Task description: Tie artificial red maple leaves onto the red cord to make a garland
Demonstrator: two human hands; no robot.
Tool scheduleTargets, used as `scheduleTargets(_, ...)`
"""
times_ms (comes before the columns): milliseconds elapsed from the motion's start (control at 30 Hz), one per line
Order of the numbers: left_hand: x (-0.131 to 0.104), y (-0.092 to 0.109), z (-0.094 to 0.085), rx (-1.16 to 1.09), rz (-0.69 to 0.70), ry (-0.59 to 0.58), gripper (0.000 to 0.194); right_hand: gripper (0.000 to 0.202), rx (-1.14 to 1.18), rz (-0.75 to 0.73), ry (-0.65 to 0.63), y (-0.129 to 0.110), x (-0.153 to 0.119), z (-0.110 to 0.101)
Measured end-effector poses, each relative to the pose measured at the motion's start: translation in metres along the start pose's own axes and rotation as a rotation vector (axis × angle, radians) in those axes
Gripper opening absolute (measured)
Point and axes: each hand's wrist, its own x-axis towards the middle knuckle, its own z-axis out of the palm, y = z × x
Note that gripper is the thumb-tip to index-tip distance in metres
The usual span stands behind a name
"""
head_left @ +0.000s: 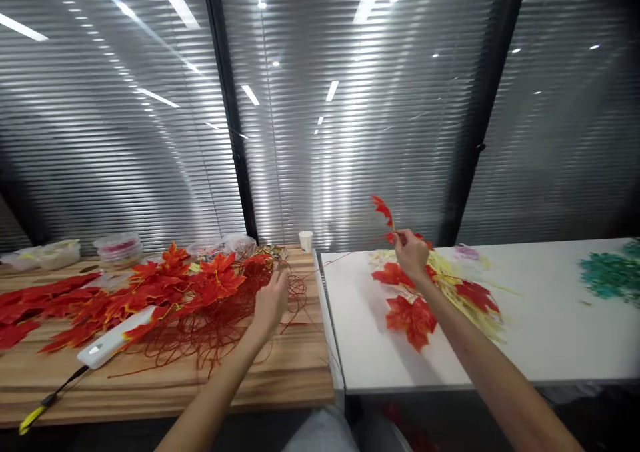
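Note:
My left hand (273, 299) is closed at the right edge of a tangle of red cord (210, 329) on the wooden table; what its fingers hold is too small to make out. Above the white table, my right hand (412, 252) pinches the stem of a red leaf (382, 207), raised in front of the blinds. A thin red strand runs between the two hands. Beneath my right hand and forearm lie red leaves (411, 320) and pale yellow strands (450, 272). A pile of red and orange leaves (155, 289) spreads over the wooden table.
A white device (115, 340) with a cable lies on the wooden table (295, 385). Plastic containers (119, 249) and a paper cup (305, 241) stand at the back. Green material (607, 275) lies far right on the white table (540, 325). A narrow gap separates the tables.

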Motion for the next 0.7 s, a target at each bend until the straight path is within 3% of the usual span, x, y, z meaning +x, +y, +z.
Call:
scheduleTargets(100,-0.001,-0.025,-0.003,0.172,0.043,0.027,0.031,0.019,-0.116,0.0,-0.04,0.013,0.009,-0.015)
scheduleTargets(233,-0.011,-0.052,-0.001,0.279,0.28,0.064,0.042,0.023,-0.237,0.0,-0.119,0.018,0.011,-0.03)
scheduleTargets(400,-0.026,-0.106,-0.01,0.358,0.553,-0.053,0.038,0.027,-0.338,0.109,-0.168,0.037,0.016,-0.049)
scheduleTargets(467,-0.027,-0.135,-0.023,0.409,0.504,-0.101,0.031,0.027,-0.366,0.149,-0.194,0.046,0.016,-0.055)
scheduleTargets(567,-0.024,-0.172,-0.048,0.454,0.306,-0.087,0.028,0.025,-0.381,0.117,-0.273,0.049,0.01,-0.058)
scheduleTargets(633,-0.021,-0.186,-0.063,0.461,0.227,-0.077,0.029,0.024,-0.34,0.097,-0.295,0.042,0.004,-0.055)
scheduleTargets(700,-0.02,-0.192,-0.074,0.439,0.064,-0.03,0.036,0.025,-0.279,0.084,-0.289,0.032,-0.005,-0.048)
